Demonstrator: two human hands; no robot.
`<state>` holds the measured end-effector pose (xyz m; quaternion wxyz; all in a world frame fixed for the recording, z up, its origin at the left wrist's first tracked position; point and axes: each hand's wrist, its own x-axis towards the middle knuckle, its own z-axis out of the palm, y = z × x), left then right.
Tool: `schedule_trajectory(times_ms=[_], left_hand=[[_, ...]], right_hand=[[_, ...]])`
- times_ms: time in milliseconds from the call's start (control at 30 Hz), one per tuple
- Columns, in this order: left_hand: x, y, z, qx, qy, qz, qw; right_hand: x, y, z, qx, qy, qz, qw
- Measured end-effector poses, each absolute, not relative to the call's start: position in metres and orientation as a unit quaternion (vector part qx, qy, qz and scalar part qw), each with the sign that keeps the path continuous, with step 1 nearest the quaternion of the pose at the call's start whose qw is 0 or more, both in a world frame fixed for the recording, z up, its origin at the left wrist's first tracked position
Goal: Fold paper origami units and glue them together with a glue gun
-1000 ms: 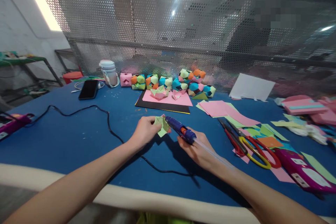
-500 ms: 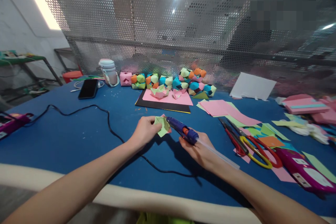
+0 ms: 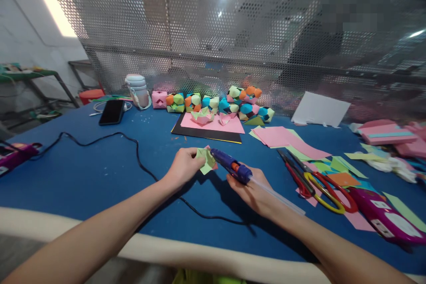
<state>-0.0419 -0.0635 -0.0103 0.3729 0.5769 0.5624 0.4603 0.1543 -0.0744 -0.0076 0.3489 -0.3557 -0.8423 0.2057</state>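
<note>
Between the thumb and fingers of my left hand is a small folded paper piece, light green with pink-orange edges showing. My right hand is wrapped round a blue hot glue gun, which has a clear glue stick jutting from its back end. The gun's nozzle points left and meets the upper right part of the folded paper, though I cannot tell whether it touches. Both hands are above the blue table, and the gun's handle is hidden by my right hand.
Folded paper balls line the mesh panel. Pink paper lies on a black sheet. On the right are scissors, paper scraps and a purple power strip. A black cord crosses the table; a phone lies left.
Almost nothing differs. The glue gun has shifted very slightly left, its nozzle still at the folded paper; my left hand keeps its hold.
</note>
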Motion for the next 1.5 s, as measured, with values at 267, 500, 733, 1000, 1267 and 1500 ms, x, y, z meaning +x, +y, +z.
schedule_trajectory(times_ms=[267,500,733,1000,1267,1500], left_hand=[[-0.044,-0.064,-0.012,0.598,0.561,0.454,0.349],[-0.045,-0.064,-0.014,0.610,0.563,0.454,0.324],[-0.046,-0.066,-0.013,0.631,0.555,0.447,0.305],[-0.045,-0.065,-0.010,0.606,0.567,0.451,0.328],[-0.046,-0.064,-0.011,0.580,0.569,0.462,0.356],[-0.042,-0.070,-0.002,0.463,0.542,0.505,0.486]], right_hand=[[0.155,-0.075,-0.004,-0.354,-0.845,0.200,0.347],[0.155,-0.076,-0.004,-0.361,-0.843,0.212,0.339],[0.156,-0.077,-0.004,-0.351,-0.846,0.217,0.337],[0.156,-0.076,-0.004,-0.360,-0.844,0.203,0.342],[0.156,-0.077,-0.001,-0.382,-0.835,0.196,0.343],[0.166,-0.060,-0.009,-0.500,-0.769,0.240,0.318]])
